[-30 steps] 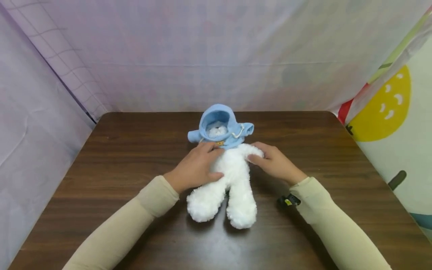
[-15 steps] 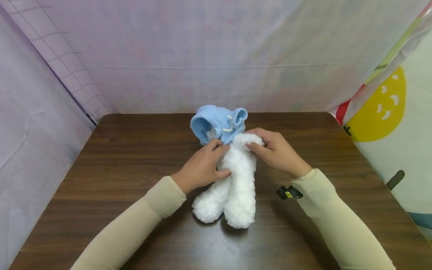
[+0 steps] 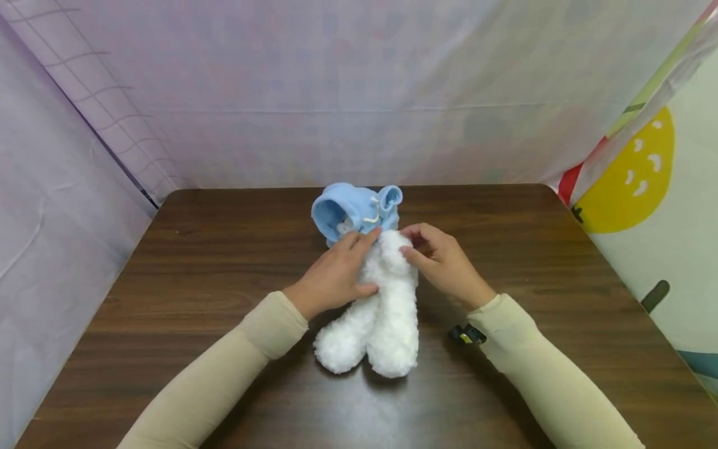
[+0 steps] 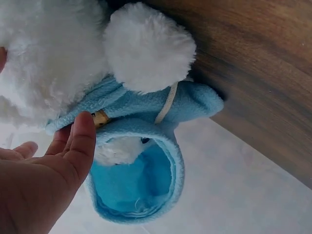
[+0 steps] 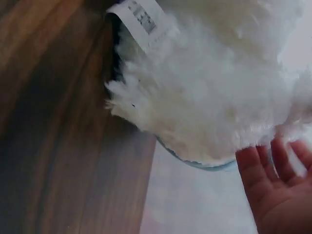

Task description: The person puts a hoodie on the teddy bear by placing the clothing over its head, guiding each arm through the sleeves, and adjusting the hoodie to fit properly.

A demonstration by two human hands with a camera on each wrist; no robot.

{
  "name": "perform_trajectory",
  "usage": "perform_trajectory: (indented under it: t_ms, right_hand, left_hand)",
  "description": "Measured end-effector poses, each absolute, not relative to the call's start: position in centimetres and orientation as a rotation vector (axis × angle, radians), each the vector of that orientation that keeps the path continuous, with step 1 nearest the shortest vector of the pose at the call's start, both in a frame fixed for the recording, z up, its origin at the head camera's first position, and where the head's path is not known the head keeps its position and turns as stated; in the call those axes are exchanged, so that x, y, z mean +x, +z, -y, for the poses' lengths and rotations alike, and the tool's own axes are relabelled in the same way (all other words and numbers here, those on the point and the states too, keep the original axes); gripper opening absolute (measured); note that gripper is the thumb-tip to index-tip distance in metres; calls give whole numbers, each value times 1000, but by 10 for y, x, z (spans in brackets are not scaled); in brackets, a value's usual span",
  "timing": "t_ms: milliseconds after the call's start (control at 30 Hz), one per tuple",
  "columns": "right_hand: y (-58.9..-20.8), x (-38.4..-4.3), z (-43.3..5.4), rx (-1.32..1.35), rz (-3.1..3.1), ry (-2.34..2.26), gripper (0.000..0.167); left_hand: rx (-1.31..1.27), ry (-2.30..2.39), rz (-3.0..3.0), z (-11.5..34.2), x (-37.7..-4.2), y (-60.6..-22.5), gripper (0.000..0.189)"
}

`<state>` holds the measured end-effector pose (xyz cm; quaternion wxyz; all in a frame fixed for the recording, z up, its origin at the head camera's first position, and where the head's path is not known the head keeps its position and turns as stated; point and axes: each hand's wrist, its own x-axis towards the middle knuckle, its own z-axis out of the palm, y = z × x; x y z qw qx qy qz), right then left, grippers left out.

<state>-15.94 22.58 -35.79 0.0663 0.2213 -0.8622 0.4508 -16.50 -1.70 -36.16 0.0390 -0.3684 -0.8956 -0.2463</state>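
A fluffy white plush toy (image 3: 392,312) lies on the table with its legs toward me, turned partly on its side. Its head sits deep in the hood of a light blue hoodie (image 3: 359,209), and the hood opening faces left. My left hand (image 3: 333,274) holds the toy's body from the left, its fingertips right at the hoodie hem (image 4: 73,114). On the other side, my right hand (image 3: 445,259) pinches the fur at the toy's arm, which is folded in front of the body. In the left wrist view that arm's round white paw (image 4: 148,46) overlaps the hoodie.
The brown wooden table (image 3: 224,249) stretches out on all sides of the toy. A pale curtain (image 3: 348,93) hangs behind its far edge. A white fabric label (image 5: 141,22) sticks out of the fur in the right wrist view.
The toy has rolled onto its side, swinging the hood opening from facing me to facing left. My right hand has brought the toy's arm inward across the body.
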Motion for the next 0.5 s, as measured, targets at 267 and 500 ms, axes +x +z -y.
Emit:
perform_trajectory:
  t_ms: [267, 500]
  right_hand:
    - [-366, -163, -222, 405, 2938, 1544, 62]
    - [-350, -160, -221, 444, 2847, 1640, 53]
  left_hand:
    - [-1119, -667, 2755, 16, -164, -360, 98]
    - [-1093, -711, 2666, 16, -164, -357, 100]
